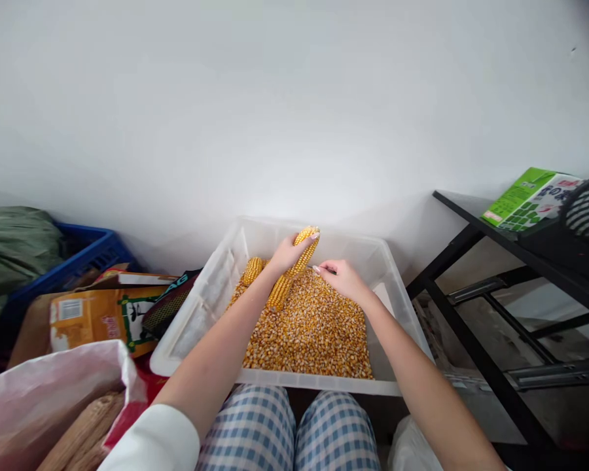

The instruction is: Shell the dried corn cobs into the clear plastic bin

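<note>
My left hand (pixel 287 253) is closed around a yellow corn cob (pixel 304 254), held tilted above the loose kernels. To its right, my right hand (pixel 342 278) has its fingers curled together close to the cob; whatever they pinch is too small to make out. Below the left hand, another corn cob (pixel 277 296) lies on a heap of loose corn kernels (pixel 314 333). A further cob (pixel 252 269) rests at the heap's left side, partly hidden by my forearm. Cobs and kernels are inside a translucent plastic bin (pixel 402 294) in front of my knees.
On the left stand a bag holding brown bare cobs (pixel 86 435), an orange package (pixel 88 317) and a blue crate (pixel 91 252). A black metal frame (pixel 476 314) rises at the right, with a green and white carton (pixel 525 199) on top. Behind the bin is a white wall (pixel 294 118).
</note>
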A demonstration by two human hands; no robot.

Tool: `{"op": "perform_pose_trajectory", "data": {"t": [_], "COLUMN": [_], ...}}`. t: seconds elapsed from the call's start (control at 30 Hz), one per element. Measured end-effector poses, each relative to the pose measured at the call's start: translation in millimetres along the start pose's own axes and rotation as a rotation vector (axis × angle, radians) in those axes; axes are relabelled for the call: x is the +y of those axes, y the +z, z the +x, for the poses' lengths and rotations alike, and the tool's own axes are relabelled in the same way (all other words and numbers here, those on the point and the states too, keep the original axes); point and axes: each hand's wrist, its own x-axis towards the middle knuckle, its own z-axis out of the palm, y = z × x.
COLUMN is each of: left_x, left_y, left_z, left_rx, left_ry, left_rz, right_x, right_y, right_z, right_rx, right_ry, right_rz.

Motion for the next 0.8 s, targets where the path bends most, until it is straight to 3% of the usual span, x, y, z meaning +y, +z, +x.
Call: {"op": "perform_pose_trajectory", "data": {"t": [0.23, 0.43, 0.57, 0.8], "left_x": [3, 12, 13, 15], "left_y": [-1.8, -5.6, -5.1, 4.5], "left_z": [-3, -11, -14, -16], "left_rx": [0.008, -0.201, -0.311, -0.219], "left_ry": [0.003, 0.165, 0.247, 0.32], "left_rz": [-0.02, 0.14, 0.301, 0.426], "right_x": [-6, -4, 2, -5], "right_y": [8, 1, 0, 21], "right_z": [-2, -2, -2, -3], "right_rx": [0.071, -0.13, -0.192, -0.308], "right_ry": [-0.001, -0.002, 0.002, -0.032], "right_rz": [-0.009, 0.039, 0.011, -0.03]}}
